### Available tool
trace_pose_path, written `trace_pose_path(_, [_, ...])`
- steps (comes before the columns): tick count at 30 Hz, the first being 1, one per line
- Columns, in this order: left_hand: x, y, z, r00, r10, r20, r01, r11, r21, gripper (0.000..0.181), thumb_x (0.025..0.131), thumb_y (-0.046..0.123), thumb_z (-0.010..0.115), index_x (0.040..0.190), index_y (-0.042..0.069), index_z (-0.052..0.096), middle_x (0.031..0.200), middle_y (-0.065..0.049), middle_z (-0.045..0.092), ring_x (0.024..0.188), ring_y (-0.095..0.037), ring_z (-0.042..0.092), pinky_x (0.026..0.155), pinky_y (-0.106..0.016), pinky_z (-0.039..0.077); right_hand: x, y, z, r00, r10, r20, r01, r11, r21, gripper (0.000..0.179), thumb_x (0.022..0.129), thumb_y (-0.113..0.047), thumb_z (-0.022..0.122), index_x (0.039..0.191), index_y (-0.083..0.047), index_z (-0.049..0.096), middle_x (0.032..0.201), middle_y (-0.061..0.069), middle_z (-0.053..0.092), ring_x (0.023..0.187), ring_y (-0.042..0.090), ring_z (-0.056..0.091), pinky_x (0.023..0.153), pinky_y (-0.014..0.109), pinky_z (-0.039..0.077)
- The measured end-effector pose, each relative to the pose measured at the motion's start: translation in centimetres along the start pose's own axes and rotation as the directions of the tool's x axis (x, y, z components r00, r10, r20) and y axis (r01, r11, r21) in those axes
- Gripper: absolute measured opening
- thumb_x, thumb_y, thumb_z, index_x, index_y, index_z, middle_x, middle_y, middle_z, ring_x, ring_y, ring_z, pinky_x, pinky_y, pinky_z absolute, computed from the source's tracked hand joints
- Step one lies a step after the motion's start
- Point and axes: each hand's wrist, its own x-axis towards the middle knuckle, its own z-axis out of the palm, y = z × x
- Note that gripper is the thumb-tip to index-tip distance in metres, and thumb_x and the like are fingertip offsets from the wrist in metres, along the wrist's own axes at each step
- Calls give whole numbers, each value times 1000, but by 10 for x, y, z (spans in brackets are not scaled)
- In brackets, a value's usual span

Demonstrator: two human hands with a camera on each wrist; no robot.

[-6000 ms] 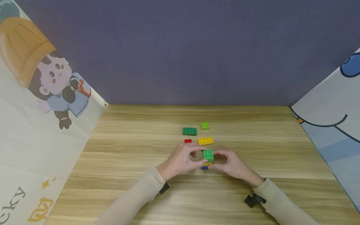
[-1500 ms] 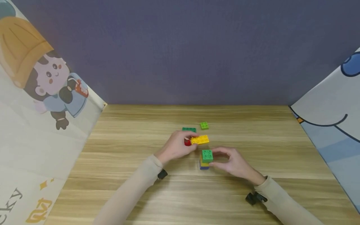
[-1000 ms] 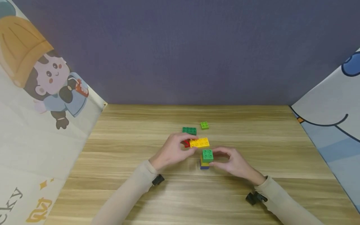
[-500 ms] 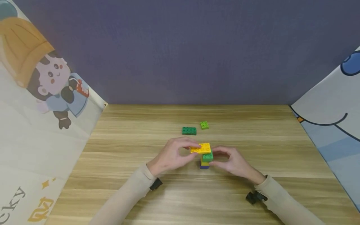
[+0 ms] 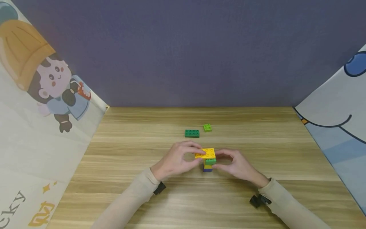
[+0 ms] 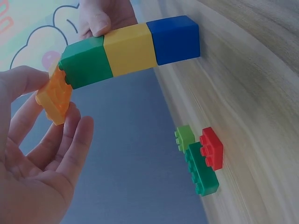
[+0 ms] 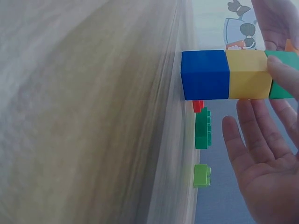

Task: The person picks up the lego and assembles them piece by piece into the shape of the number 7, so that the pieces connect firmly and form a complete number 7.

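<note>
My left hand (image 5: 176,160) pinches a flat yellow building brick (image 5: 210,152) between thumb and fingers. The brick lies across the top of a small tower and juts out to the left. In the left wrist view it meets the studs of the green brick (image 6: 88,60), though whether it is pressed down I cannot tell. Below the green one come a yellow block (image 6: 130,49) and a blue block (image 6: 175,41) standing on the table. My right hand (image 5: 237,167) holds the tower between thumb and fingers near the green and yellow blocks.
Behind the tower, a dark green brick (image 5: 192,133) and a lime green brick (image 5: 207,128) lie on the wooden table (image 5: 137,127). A red brick (image 6: 212,148) shows in both wrist views; in the head view my left hand hides it. A dark partition (image 5: 200,63) rises at the back.
My left hand left the tower, picked up the flat yellow brick from the table and carried it towards me onto the green brick. My right hand has stayed at the tower.
</note>
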Motion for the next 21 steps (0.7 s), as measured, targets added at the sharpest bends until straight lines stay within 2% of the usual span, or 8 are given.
trace_pose_path(11, [2,3,1,999,38,33,-40,998,52,26,96,18,80,121,15,82,128,-2,74,121,-18,68,103,-34,58,0,1,0,1000,-29,-8,29,999,15,39,88,-21,89,124,-17,77,122,-1,79,109,9,74,99,32,61])
trace_pose_path(17, [3,5,1,996,82,35,-85,994,69,28,93,12,82,121,13,82,125,-3,75,117,-17,69,101,-30,59,0,2,0,1000,-12,-9,12,1000,-5,39,88,-23,90,125,-16,77,123,-1,79,110,9,73,100,33,60])
trace_pose_path(21, [4,6,-1,995,84,53,-88,992,89,28,93,12,81,122,13,82,125,-3,75,115,-16,70,100,-29,59,0,0,1,1000,-5,-11,5,1000,-7,39,88,-23,89,125,-16,77,123,0,79,110,10,73,100,35,61])
